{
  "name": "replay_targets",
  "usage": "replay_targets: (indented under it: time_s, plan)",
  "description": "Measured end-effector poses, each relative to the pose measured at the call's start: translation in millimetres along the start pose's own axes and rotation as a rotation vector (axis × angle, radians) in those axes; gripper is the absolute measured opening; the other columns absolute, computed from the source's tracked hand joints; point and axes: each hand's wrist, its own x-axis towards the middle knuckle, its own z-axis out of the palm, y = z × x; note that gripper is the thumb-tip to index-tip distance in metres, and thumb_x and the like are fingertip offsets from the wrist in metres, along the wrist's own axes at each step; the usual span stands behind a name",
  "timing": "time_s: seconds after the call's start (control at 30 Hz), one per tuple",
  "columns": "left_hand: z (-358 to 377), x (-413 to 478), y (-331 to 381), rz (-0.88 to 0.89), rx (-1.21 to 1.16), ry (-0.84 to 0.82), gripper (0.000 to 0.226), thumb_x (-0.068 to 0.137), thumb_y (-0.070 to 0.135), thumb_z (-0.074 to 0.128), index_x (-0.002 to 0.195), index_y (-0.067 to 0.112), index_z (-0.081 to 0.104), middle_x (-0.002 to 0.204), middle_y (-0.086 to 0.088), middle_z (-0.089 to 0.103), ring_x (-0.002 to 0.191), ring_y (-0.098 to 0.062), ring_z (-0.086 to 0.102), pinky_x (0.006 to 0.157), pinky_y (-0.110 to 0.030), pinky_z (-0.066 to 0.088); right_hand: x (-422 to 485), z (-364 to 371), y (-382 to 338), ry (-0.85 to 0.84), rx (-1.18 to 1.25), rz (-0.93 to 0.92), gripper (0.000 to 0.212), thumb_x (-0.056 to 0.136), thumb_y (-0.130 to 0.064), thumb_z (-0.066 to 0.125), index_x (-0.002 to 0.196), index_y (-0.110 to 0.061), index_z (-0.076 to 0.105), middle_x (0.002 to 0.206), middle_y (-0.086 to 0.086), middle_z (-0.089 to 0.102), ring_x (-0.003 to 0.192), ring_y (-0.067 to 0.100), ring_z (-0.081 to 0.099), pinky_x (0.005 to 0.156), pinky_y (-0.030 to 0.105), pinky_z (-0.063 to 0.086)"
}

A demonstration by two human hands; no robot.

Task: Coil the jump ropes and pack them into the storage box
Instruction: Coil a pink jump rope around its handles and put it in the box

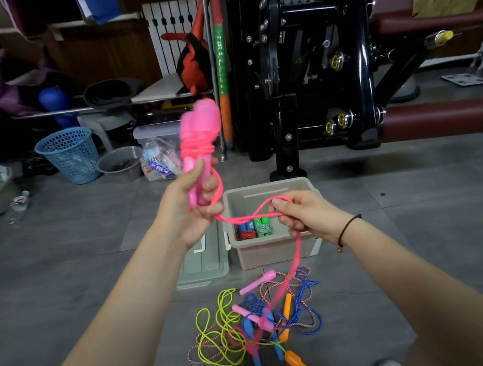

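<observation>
My left hand (190,207) grips the two pink handles (199,127) of a pink jump rope upright, with a few turns of cord wound around them. My right hand (300,213) pinches the pink cord (296,255) over the storage box; the rest trails down to the floor. The beige storage box (276,253) stands open on the floor beneath my hands, with coiled ropes (253,228) in its left part. A tangle of loose jump ropes (257,317), yellow-green, blue, striped, with pink, blue and orange handles, lies in front of the box.
The box lid (203,265) lies flat just left of the box. A black weight machine (311,67) with dark red pads stands behind it. A blue basket (68,154), a grey bowl (121,164) and a clear bin (159,153) sit at the back left.
</observation>
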Motion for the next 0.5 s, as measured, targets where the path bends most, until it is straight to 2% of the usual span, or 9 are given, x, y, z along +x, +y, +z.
replay_targets:
  time_s: [0.07,0.13,0.2,0.27,0.33,0.4,0.5]
  plan:
    - [0,-6,0,-0.135,0.186,-0.064,0.020,0.081,0.028,0.053,0.095,0.014,0.054,0.052,0.006,0.041,0.039,-0.004,0.029,0.038,-0.015,0.015,0,-4,0,0.025,-0.151,-0.001,0.020,0.098,-0.014,0.046,0.090,-0.015,0.065,0.058,0.001,0.057,0.040,0.008,0.040,0.043,0.022,0.040]
    - [-2,-12,4,-0.148,0.319,-0.083,0.023,0.080,0.027,0.054,0.097,0.012,0.054,0.052,0.004,0.042,0.040,-0.005,0.028,0.039,-0.016,0.013,1,-10,5,0.079,-0.369,0.017,0.028,0.094,-0.001,0.042,0.093,-0.019,0.064,0.067,0.003,0.065,0.043,0.013,0.054,0.042,0.021,0.044]
    - [-7,-16,15,-0.073,0.384,-0.047,0.023,0.080,0.026,0.054,0.098,0.011,0.054,0.052,0.004,0.040,0.041,-0.006,0.027,0.039,-0.015,0.015,2,-19,15,0.134,-0.549,0.053,0.034,0.091,0.004,0.040,0.094,-0.022,0.063,0.079,0.004,0.070,0.053,0.017,0.064,0.048,0.024,0.052]
    - [-18,-19,28,0.007,0.488,0.029,0.020,0.083,0.025,0.055,0.097,0.010,0.054,0.053,0.002,0.038,0.041,-0.007,0.025,0.040,-0.016,0.015,4,-25,24,0.167,-0.665,0.078,0.030,0.091,0.000,0.046,0.097,-0.024,0.064,0.091,0.002,0.070,0.065,0.015,0.067,0.062,0.030,0.058]
    - [-36,-20,38,0.059,0.626,0.114,0.013,0.090,0.020,0.055,0.096,0.009,0.055,0.055,-0.001,0.037,0.041,-0.008,0.025,0.041,-0.017,0.015,4,-35,34,0.181,-0.863,0.121,0.022,0.090,-0.012,0.055,0.105,-0.026,0.065,0.103,-0.005,0.067,0.080,0.012,0.065,0.076,0.032,0.057]
    - [-57,-21,47,0.103,0.764,0.200,0.008,0.092,0.018,0.055,0.090,0.010,0.055,0.057,-0.004,0.039,0.040,-0.009,0.027,0.040,-0.015,0.019,-2,-48,42,0.246,-1.031,0.211,0.022,0.089,-0.021,0.058,0.109,-0.029,0.065,0.108,-0.008,0.066,0.093,0.014,0.063,0.080,0.029,0.052]
    - [-86,-25,56,0.171,0.866,0.308,0.014,0.092,0.016,0.056,0.079,0.013,0.053,0.058,-0.007,0.044,0.038,-0.008,0.031,0.038,-0.015,0.023,-7,-70,51,0.398,-0.894,0.282,0.012,0.088,-0.022,0.060,0.096,-0.026,0.069,0.101,0.000,0.070,0.096,0.020,0.064,0.080,0.029,0.049]
